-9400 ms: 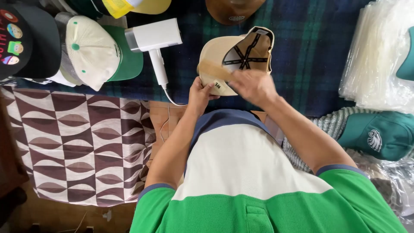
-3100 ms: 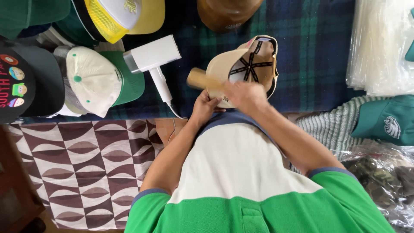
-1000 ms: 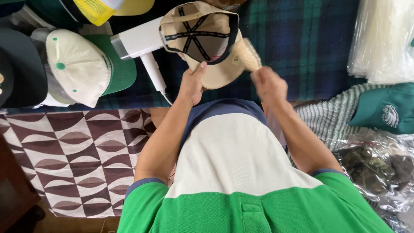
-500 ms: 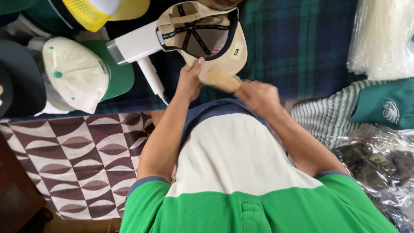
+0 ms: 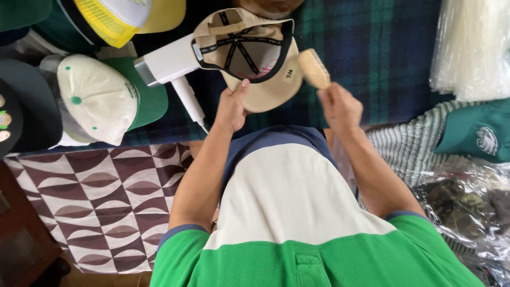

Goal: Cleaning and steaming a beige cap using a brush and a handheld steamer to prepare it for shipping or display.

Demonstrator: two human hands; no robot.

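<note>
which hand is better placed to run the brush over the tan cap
Right, probably. The right hand already holds the wooden brush beside the tan cap, while the left hand grips its brim.

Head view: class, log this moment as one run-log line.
left hand: holds tan cap, upside down | right hand: holds wooden brush beside cap

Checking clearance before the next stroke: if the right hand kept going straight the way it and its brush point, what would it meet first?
The right hand points its wooden brush up and left. Most likely it meets the brim of the tan cap held by the left hand; the brush already sits at its edge, though depth is unclear.
</note>
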